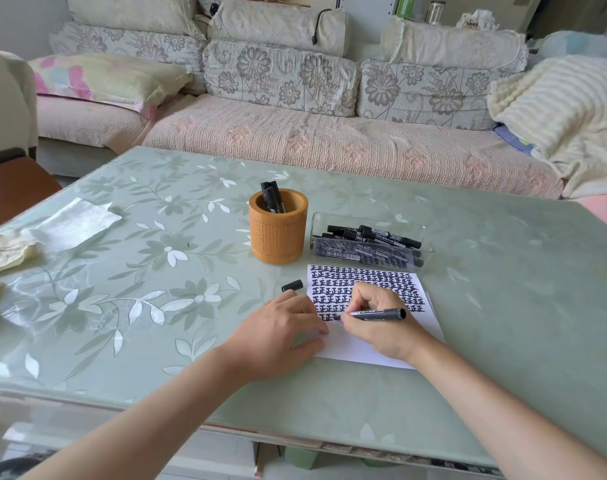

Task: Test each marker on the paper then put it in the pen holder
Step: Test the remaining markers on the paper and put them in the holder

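Observation:
My right hand (378,320) grips an uncapped black marker (381,313), its tip touching the white paper (430,327), which is covered in rows of black characters. My left hand (281,336) rests flat on the paper's left edge, fingers relaxed. The marker's black cap (292,285) lies on the table just left of the paper. An orange pen holder (278,233) stands behind, with two or three black markers upright in it. A clear plastic tray (371,242) to its right holds several more black markers.
The green floral table (139,271) carries a white tissue (73,223) and a crumpled cloth (4,251) at the far left. A sofa (295,109) with cushions and a folded blanket (565,109) runs behind the table.

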